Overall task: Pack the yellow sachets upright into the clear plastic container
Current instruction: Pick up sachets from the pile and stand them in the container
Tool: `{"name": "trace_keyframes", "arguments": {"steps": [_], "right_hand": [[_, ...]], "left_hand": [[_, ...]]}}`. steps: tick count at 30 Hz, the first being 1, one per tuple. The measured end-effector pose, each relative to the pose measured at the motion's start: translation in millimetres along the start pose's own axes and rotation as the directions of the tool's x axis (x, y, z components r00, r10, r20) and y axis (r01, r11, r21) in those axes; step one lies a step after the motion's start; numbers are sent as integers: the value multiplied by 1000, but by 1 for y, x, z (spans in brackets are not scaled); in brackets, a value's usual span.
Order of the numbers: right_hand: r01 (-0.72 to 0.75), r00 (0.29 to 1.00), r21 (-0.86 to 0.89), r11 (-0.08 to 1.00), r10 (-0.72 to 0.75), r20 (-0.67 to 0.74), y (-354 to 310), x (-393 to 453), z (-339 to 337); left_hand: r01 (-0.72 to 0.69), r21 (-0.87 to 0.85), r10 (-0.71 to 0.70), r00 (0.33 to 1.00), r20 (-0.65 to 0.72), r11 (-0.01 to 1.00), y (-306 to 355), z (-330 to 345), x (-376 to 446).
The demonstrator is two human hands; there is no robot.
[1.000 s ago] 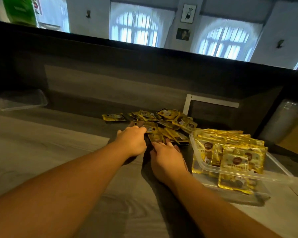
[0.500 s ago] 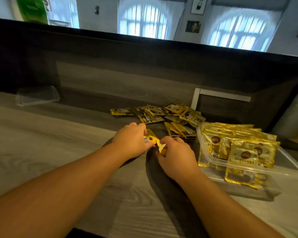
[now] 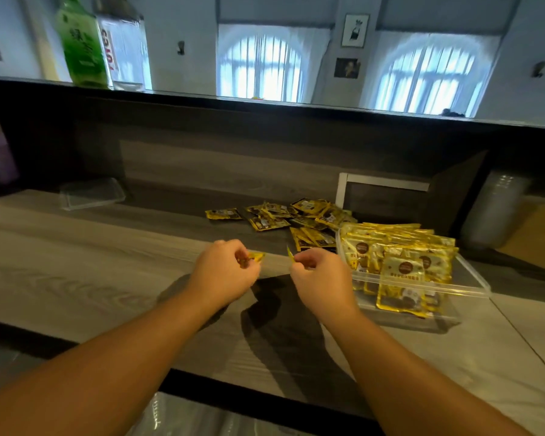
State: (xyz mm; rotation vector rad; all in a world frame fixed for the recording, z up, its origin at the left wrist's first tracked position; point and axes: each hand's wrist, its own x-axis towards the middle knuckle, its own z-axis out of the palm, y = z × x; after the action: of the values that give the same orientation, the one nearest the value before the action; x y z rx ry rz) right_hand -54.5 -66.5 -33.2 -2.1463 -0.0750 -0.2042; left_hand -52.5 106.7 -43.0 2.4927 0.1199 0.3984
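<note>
Room: pale walls with two arched windows (image 3: 260, 66), daylight behind curtains, and small framed pictures (image 3: 355, 29) between them. A dark raised ledge (image 3: 296, 105) crosses the view at the back; a green bottle (image 3: 82, 42) and a clear one (image 3: 125, 48) stand on it at left. Work surface: grey wood-grain counter (image 3: 76, 269) running up to a dark back panel. A clear lid (image 3: 90, 193) lies flat at far left, well apart from the work, presumably set aside until packing ends. The clear plastic container (image 3: 466, 281) sits at right, near the right hand; the sachets standing in it (image 3: 403, 265) are packed upright in rows at its far end and middle, with the near right portion unfilled, so the task reads as well along but not finished. Loose yellow sachets (image 3: 280, 215) lie flat and overlapping in a scatter just behind the hands, touching the container's far left corner; close placement likely keeps the reach short. Left hand (image 3: 224, 272): fingers curled, pinching a sachet (image 3: 255, 257) whose corner shows past the fingertips. Right hand (image 3: 318, 272): fingers curled around another sachet (image 3: 290, 255), only a thin yellow edge visible. Both are raised off the counter between pile and container. Judgement: each hand carries one piece, probably to be turned on edge before insertion; how many pieces are gripped cannot be told.
</note>
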Motion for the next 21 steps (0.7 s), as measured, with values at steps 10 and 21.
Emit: {"name": "trace_keyframes", "arguments": {"steps": [10,21], "right_hand": [[-26,999,471,882,45,-30,-15,-40,-15],[87,951,515,853,82,-297,-6,-52,-82]], "left_hand": [[513,-839,15,855,519,-182,60,2,-62],[509,-848,-89,847,524,-151,90,0,-73]]}}
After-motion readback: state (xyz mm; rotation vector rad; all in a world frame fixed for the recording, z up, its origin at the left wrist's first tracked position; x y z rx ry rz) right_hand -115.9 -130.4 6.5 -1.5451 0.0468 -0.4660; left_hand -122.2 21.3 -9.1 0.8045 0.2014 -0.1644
